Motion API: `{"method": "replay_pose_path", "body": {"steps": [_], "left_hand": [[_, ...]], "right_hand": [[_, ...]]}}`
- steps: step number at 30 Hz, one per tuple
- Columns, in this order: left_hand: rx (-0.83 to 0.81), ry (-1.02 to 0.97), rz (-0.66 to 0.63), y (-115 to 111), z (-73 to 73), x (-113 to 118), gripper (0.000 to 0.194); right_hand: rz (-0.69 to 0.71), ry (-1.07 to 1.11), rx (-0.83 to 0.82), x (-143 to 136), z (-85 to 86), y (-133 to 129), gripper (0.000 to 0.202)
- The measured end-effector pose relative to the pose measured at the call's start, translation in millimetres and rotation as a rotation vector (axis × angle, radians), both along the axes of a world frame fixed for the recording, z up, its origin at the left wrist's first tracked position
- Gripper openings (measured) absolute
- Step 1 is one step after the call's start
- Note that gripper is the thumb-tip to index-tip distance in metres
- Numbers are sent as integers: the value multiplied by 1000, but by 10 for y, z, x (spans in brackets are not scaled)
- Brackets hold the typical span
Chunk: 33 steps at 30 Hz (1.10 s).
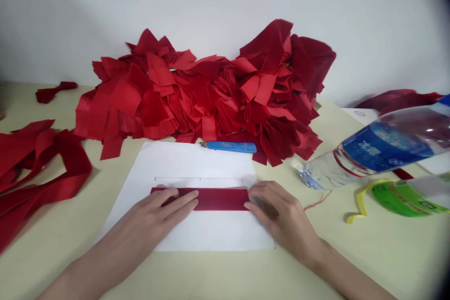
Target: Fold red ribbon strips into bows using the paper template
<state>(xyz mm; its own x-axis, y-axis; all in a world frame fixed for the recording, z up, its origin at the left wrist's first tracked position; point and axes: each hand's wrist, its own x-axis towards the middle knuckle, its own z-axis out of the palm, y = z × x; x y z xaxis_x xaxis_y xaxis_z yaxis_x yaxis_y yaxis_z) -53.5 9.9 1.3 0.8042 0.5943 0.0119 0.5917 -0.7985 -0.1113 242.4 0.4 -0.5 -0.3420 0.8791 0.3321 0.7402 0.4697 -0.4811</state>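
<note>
A dark red velvet-looking ribbon strip (223, 200) lies straight across a white paper sheet (211, 234), just below a ruled line with small tick marks. Over the strip's left part rests my left hand (158, 211), its fingers stretched out and somewhat apart, the thumb hidden. My right hand (277, 206) pinches the strip's right end between thumb and fingers. Beyond the strip, at the sheet's far edge, lies a blue utility knife (230, 146) with its tip pointing left.
A large heap of red ribbon pieces (211, 98) stands against the wall. Long red ribbons (70, 164) lie at left. On the right are a water bottle (383, 143) lying on its side, a green-labelled bottle (404, 199), a yellow strip (360, 204) and a thin reddish string (318, 200).
</note>
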Motion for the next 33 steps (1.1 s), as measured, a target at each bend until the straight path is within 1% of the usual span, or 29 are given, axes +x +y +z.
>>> {"method": "replay_pose_path", "body": {"steps": [3, 7, 14, 20, 24, 27, 33], "left_hand": [[2, 25, -1, 10, 2, 6, 73], [24, 45, 0, 8, -10, 8, 73], [67, 4, 5, -11, -76, -36, 73], [65, -48, 1, -2, -83, -41, 70], [65, -99, -12, 13, -150, -78, 71], [72, -102, -24, 12, -188, -98, 69], [81, -97, -5, 5, -152, -67, 75]], "right_hand": [[42, -27, 41, 16, -17, -4, 8], [65, -7, 67, 23, -13, 3, 8], [107, 17, 12, -15, 15, 35, 18], [117, 29, -16, 2, 13, 39, 20], [125, 28, -24, -11, 14, 55, 20], [127, 20, -25, -23, 12, 54, 20], [120, -3, -31, -64, 14, 73, 19]]}}
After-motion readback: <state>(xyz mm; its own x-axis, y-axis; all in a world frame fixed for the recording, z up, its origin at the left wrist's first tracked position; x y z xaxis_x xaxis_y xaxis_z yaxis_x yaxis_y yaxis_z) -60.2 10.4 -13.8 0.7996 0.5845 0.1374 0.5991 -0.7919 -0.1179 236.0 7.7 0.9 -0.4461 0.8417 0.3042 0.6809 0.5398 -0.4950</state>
